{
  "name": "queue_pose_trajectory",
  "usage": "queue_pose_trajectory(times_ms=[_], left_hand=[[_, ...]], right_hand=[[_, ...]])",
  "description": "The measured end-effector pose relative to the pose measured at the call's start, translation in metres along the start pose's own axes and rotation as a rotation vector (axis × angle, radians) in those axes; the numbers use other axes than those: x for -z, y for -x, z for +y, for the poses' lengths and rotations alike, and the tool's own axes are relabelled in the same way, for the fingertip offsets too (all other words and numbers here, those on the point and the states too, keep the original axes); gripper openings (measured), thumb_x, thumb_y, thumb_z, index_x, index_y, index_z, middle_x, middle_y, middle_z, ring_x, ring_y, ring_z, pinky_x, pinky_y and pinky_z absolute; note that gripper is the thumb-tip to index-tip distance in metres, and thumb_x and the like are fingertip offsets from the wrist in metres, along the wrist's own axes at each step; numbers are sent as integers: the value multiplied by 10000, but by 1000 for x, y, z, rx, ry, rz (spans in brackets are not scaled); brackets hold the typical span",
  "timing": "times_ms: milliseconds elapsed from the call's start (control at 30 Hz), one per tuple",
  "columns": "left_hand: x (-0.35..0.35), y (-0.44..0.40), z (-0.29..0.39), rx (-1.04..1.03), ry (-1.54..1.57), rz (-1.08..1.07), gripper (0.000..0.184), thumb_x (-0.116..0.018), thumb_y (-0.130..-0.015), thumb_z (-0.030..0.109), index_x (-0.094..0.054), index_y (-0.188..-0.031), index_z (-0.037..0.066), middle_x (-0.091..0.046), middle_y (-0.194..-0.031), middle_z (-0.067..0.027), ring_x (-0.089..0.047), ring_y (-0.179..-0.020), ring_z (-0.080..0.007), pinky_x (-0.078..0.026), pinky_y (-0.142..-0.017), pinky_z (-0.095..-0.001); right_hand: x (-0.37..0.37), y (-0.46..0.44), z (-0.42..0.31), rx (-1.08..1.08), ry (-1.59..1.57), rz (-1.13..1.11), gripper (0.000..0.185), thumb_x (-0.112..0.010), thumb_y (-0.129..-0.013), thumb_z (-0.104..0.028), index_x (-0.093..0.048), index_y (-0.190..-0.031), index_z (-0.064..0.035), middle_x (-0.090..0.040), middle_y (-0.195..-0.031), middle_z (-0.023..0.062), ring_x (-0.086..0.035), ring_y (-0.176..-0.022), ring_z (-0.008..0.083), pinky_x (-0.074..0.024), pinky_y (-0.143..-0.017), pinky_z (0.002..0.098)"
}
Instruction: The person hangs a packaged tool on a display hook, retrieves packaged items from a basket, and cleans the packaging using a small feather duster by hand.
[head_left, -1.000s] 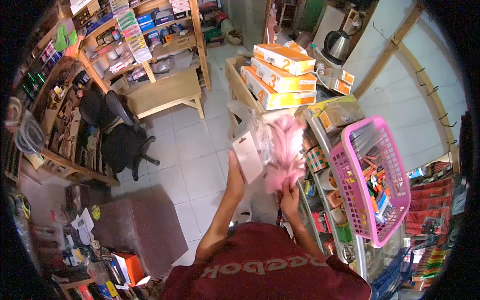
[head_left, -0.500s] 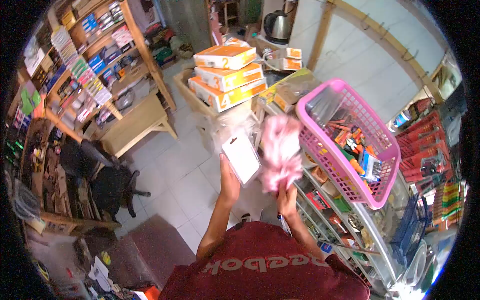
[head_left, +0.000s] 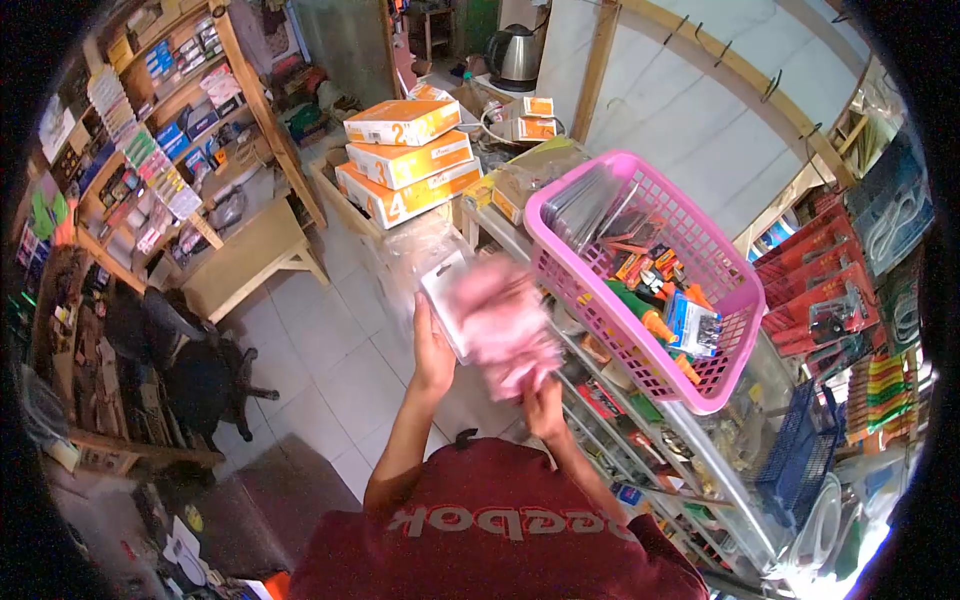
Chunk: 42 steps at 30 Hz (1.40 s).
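My left hand (head_left: 433, 352) grips a white blister-pack card (head_left: 438, 288) by its lower left edge, the card standing tilted with its hanging hole at the top. In my right hand (head_left: 543, 408) is a crumpled pink cloth (head_left: 508, 325), gathered at its lower end. The cloth lies across the face of the card and covers much of it; motion blurs its upper part. Just right of the cloth, a pink plastic basket (head_left: 590, 305) holds packaged goods and orange-and-green handled tools. Clear plastic wrapping (head_left: 405, 260) shows behind the card.
The basket rests on a glass display counter (head_left: 722, 468) along my right. Ahead are stacked orange-and-white boxes (head_left: 410, 165) and a kettle (head_left: 514, 58). Red packets (head_left: 815, 275) hang at the right. A black chair (head_left: 205, 370) and wooden table (head_left: 255, 255) stand to the left.
The pink cloth has moved left onto the card; before, it was beside it, apart. The view has turned slightly, so surroundings sit further left. Both hands keep their holds.
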<state>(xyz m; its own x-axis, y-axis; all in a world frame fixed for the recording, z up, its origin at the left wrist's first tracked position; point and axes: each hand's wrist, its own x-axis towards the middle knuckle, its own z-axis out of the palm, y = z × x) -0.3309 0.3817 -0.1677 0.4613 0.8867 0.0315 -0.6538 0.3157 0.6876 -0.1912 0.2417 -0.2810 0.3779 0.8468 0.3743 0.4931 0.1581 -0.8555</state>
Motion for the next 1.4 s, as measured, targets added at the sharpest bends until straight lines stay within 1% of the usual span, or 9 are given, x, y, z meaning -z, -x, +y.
queue_pose_trajectory(times_ms=[200,300,400,667,833,900,1000,1067,1400], left_hand=[[-31,22,-16,-92,-94,97,557,-261,-954,476,-449,-1271,58,-539,-1182,-61,-508,-1100,-183,-367,-985,-360],[-32,45,-13,-33,-120,53,575,-265,-950,473,-392,-1325,57,-523,-1229,-74,-495,-1141,-193,-363,-992,-366],[-24,55,-19,24,3,123,535,-252,-970,424,-407,-1307,39,-490,-1268,-64,-477,-1152,-166,-360,-997,-341],[-12,86,-18,-44,58,78,495,-319,-959,421,-477,-1234,41,-548,-1183,-124,-536,-1061,-188,-440,-897,-335],[-8,98,-35,53,49,430,561,-311,-910,453,-474,-1228,21,-581,-1123,-155,-586,-1001,-239,-451,-916,-395],[-10,99,-35,65,153,87,553,-322,-907,440,-465,-1242,25,-582,-1123,-144,-546,-1081,-234,-428,-950,-405],[-6,100,-41,99,218,-39,580,-356,-911,457,-394,-1299,28,-537,-1196,-137,-515,-1136,-288,-421,-962,-423],[-9,100,-47,130,196,141,593,-365,-919,460,-337,-1347,50,-481,-1266,-139,-538,-1097,-327,-428,-952,-426],[-5,116,-61,205,148,150,531,-453,-876,449,-443,-1270,93,-544,-1140,-117,-559,-966,-240,-499,-722,-360]], right_hand=[[32,12,-2,-218,-51,2,109,-476,-894,-20,-503,-789,-20,-484,-676,95,-458,-627,160,-362,-548,324],[36,26,20,84,8,-90,88,-499,-900,-95,-521,-899,-10,-492,-784,107,-446,-723,238,-342,-643,367],[43,33,18,-377,-91,-130,185,-501,-891,-155,-528,-942,21,-566,-919,214,-500,-824,399,-383,-753,462],[41,17,-13,-291,-144,-21,217,-534,-895,-146,-495,-738,-2,-494,-648,139,-447,-545,274,-321,-509,366],[64,37,33,427,381,-184,209,-511,-940,-221,-544,-866,-28,-512,-801,15,-477,-722,94,-389,-559,280],[65,35,31,-331,-201,-135,162,-533,-920,-189,-545,-926,-28,-519,-839,55,-506,-765,136,-419,-628,303],[74,42,20,-521,-406,-167,148,-546,-905,-159,-557,-955,-20,-522,-821,99,-507,-778,147,-429,-689,296],[89,49,15,0,22,-485,149,-535,-917,-166,-557,-929,-19,-531,-815,81,-491,-771,117,-422,-673,259],[119,57,4,71,246,-343,193,-547,-899,-161,-552,-829,19,-532,-651,135,-493,-581,239,-384,-533,383]])
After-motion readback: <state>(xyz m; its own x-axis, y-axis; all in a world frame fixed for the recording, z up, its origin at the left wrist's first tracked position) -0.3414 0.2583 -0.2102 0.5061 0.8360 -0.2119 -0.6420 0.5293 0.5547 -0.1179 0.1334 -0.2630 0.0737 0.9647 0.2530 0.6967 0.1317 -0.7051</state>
